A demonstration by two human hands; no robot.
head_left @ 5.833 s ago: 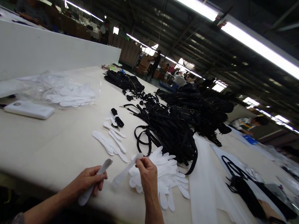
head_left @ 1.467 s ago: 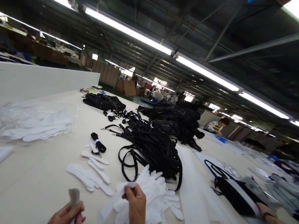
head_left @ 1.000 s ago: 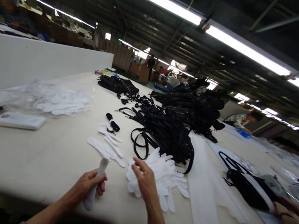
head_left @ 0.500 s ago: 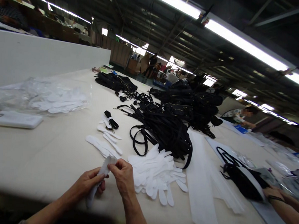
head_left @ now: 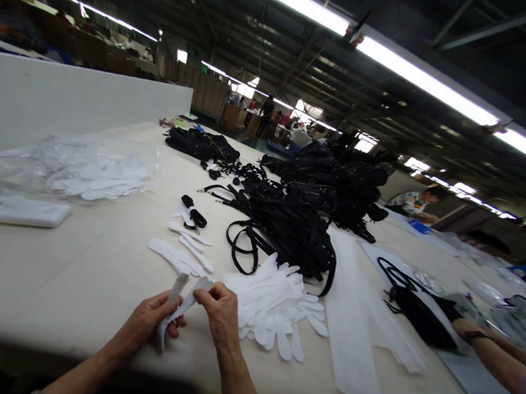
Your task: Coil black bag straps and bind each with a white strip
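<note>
My left hand [head_left: 153,317] grips white scalloped-edge strips [head_left: 180,304] above the table's near edge. The fingers of my right hand [head_left: 219,306] pinch the upper end of one strip, which is spread away from another. Just right of my right hand lies a heap of white strips [head_left: 275,303]. Several loose white strips [head_left: 172,256] rest beyond my hands. Behind them sits a bundled black strap [head_left: 193,212] with a white band around it. A large tangle of black straps [head_left: 288,228] lies behind the white heap.
Black bags [head_left: 335,171] are piled at the back. Clear plastic with white strips [head_left: 101,174] and a white case [head_left: 24,210] lie left. Long white sheets [head_left: 353,319] stretch right of the heap. At the right, another person's hand [head_left: 468,328] touches a black bag [head_left: 422,314].
The strips between my hands have parted into two visible ends, one drawn toward my right hand. The view has shifted slightly.
</note>
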